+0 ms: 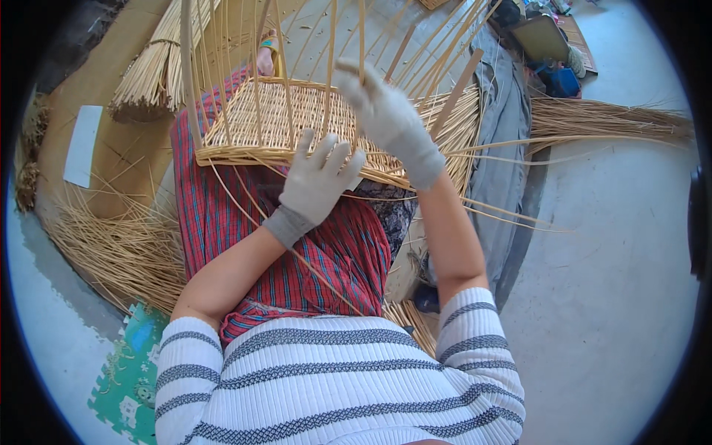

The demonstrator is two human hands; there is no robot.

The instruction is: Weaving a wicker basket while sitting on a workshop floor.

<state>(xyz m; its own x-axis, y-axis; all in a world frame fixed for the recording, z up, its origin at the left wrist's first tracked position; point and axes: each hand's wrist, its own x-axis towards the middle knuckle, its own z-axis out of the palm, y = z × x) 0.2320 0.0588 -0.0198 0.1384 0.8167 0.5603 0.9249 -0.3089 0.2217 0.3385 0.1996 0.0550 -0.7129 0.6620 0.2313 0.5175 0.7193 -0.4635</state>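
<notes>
A half-woven wicker basket [252, 119] lies across my lap on a red plaid cloth [215, 222]. Its flat woven base faces up, and tall wicker stakes [330, 59] rise from its edges. My left hand [317, 178], in a pale work glove, rests on the near rim with fingers spread. Raised over the right part of the base is my gloved right hand [386, 115], next to an upright stake; motion blurs its fingers, so its grip is unclear. Thin loose wicker strands [504, 148] trail from the rim to the right, and another hangs down across my lap.
A tied wicker bundle [152, 74] stands at the far left, near a white strip [83, 144]. More loose wicker [119, 245] lies at left, beside a green foam mat [130, 371]. Another bundle [608, 119] lies at right. Beyond the basket, a person's hand [265, 61] shows.
</notes>
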